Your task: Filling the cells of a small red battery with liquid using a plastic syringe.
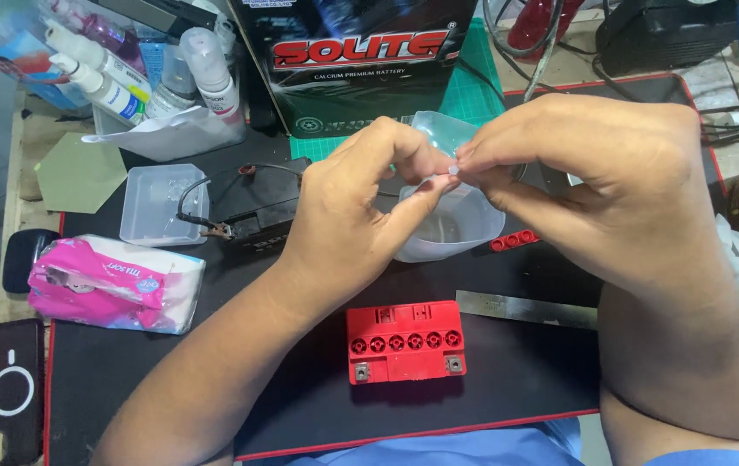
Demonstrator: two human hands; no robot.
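My left hand (361,207) and my right hand (594,173) meet above the black mat, fingertips pinching the edge of a small clear plastic bag (456,229) that hangs between them. Something small and pale sits between the fingertips; I cannot tell what it is. Below the hands a small red battery (404,341) with a row of round holes on top rests on the black mat (516,380). A red strip of caps (514,240) lies just right of the bag.
A black-and-green battery box (352,60) stands at the back. Left of it are dropper bottles (97,73), a clear plastic tray (162,203), a black part with a clip lead (244,226) and a pink tissue pack (115,283). A steel ruler (525,308) lies right of centre.
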